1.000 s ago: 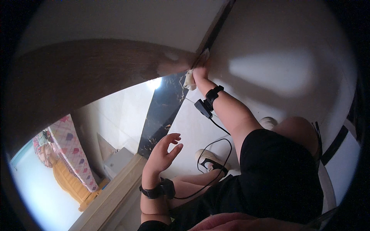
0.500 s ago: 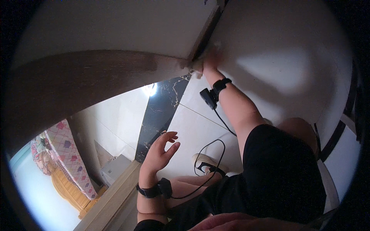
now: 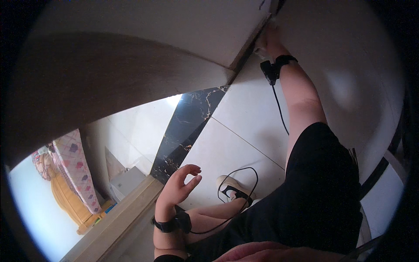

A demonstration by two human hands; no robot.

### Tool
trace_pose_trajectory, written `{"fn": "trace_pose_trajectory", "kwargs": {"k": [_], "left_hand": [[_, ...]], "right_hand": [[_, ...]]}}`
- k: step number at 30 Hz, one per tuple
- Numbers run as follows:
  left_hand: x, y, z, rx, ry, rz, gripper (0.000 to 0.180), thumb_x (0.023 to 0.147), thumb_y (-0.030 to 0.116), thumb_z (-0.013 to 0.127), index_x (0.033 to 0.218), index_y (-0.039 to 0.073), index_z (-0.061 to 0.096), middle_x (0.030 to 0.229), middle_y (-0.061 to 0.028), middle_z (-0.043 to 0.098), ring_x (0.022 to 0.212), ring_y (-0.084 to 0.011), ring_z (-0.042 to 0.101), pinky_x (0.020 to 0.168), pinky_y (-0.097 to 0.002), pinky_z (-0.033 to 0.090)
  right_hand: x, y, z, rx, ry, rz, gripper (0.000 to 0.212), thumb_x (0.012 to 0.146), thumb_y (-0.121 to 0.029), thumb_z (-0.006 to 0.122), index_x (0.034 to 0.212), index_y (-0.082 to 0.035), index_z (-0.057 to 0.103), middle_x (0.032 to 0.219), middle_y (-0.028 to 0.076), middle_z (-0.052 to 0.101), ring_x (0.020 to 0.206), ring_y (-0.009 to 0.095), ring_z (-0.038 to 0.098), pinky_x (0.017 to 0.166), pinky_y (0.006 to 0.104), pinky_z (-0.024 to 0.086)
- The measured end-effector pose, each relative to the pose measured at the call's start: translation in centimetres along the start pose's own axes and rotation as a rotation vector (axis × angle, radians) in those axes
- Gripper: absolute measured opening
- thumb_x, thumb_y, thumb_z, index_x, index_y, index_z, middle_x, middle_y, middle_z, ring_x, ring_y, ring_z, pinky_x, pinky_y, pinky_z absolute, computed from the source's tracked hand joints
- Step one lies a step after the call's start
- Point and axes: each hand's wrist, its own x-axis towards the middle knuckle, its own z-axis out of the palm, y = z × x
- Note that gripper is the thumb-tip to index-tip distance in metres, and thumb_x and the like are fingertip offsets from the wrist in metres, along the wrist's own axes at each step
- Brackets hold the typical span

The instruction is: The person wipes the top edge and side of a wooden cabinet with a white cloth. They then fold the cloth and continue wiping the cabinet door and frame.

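My right hand (image 3: 274, 40), blurred, reaches far forward to the low edge where a brown strip (image 3: 250, 51) meets the floor. A pale, crumpled cloth (image 3: 261, 52) shows at its fingers and seems to be gripped there; part of it is hidden. My left hand (image 3: 180, 185) hangs in the air beside the dark stone threshold (image 3: 181, 126), its fingers loosely bent and apart, with nothing in it. Each wrist wears a black strap with a small device; a black cable (image 3: 281, 109) runs from the right one.
A wide brown wooden panel (image 3: 122, 74) spans the upper left. A wooden door frame (image 3: 126, 214) stands at lower left. Beyond it are a grey box (image 3: 126, 185), a yellow wooden bed end (image 3: 67, 198) and patterned bedding (image 3: 76, 168). My shoe (image 3: 229, 185) rests on pale floor tiles, near looped cable.
My right hand has slid farther forward and to the right along the low edge, with the pale cloth. My left hand sits slightly lower in the view, still open.
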Motion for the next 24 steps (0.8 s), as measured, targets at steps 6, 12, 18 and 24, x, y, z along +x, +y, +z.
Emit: {"fn": "trace_pose_trajectory", "kwargs": {"k": [6, 12, 18, 24], "left_hand": [[-0.6, -0.1, -0.1, 0.032, 0.04, -0.008, 0.026, 0.087, 0.017, 0.063, 0.107, 0.001, 0.059, 0.103, -0.0132, 0.063, 0.096, -0.0244, 0.059, 0.086, -0.034, 0.047], [0.2, 2.1, 0.3, 0.099, 0.004, 0.099, 0.03, 0.087, 0.018, 0.063, 0.11, 0.0, 0.058, 0.106, -0.0138, 0.063, 0.098, -0.0249, 0.059, 0.086, -0.0345, 0.047], [1.4, 1.6, 0.4, 0.092, -0.015, 0.104, 0.03, 0.087, 0.016, 0.064, 0.112, 0.0, 0.057, 0.107, -0.014, 0.062, 0.099, -0.025, 0.059, 0.087, -0.0346, 0.047], [1.0, -0.1, 0.5, 0.047, -0.072, -0.041, 0.032, 0.088, 0.01, 0.063, 0.118, 0.0, 0.055, 0.112, -0.0098, 0.061, 0.103, -0.0188, 0.056, 0.09, -0.0317, 0.045]], "right_hand": [[-0.8, 7.5, 0.4, -0.179, 0.101, -0.361, 0.055, 0.094, -0.044, 0.047, 0.136, -0.009, 0.04, 0.137, 0.013, 0.043, 0.122, 0.027, 0.043, 0.1, 0.0442, 0.036], [-8.6, 15.8, 4.1, -0.271, 0.198, -0.525, 0.053, 0.094, -0.039, 0.048, 0.136, -0.007, 0.039, 0.136, 0.013, 0.044, 0.121, 0.027, 0.044, 0.1, 0.0438, 0.036], [-3.7, 13.5, 2.2, -0.635, -0.015, -0.66, 0.052, 0.095, -0.035, 0.049, 0.136, -0.005, 0.039, 0.135, 0.012, 0.045, 0.12, 0.026, 0.046, 0.1, 0.0434, 0.037], [3.3, 3.7, -1.4, -0.681, -0.202, -0.496, 0.05, 0.095, -0.031, 0.049, 0.135, -0.003, 0.038, 0.134, 0.012, 0.046, 0.118, 0.026, 0.047, 0.101, 0.0429, 0.038]]}}
